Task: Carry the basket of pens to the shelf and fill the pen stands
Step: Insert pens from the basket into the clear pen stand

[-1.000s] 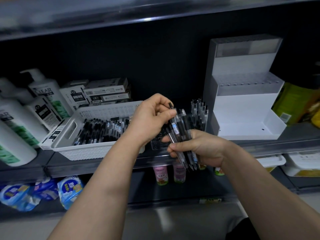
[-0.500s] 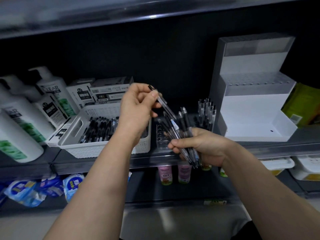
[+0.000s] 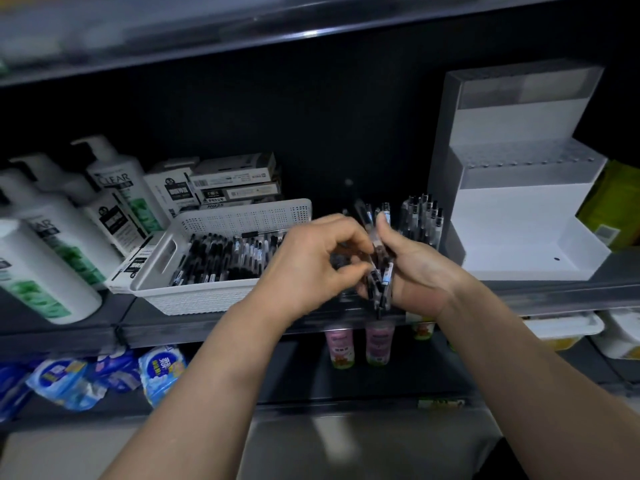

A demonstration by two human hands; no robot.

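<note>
Pens [image 3: 379,268] bunched in right hand [image 3: 415,271] grip.

- We're in a shop: a dark metal shelf [image 3: 207,327] runs right across, with another tier above and one below.
- Shampoo bottles [image 3: 114,188] are crowded together at the left, their CLEAR labels facing out.
- Printed boxes [image 3: 235,181] are stacked behind, and pens [image 3: 422,216] stand upright just beside a white tiered stand [image 3: 519,209].
- On the lower tier there are small cups [image 3: 379,342] in a row, blue wrapped packs [image 3: 159,368] and white tubs [image 3: 561,329].
</note>
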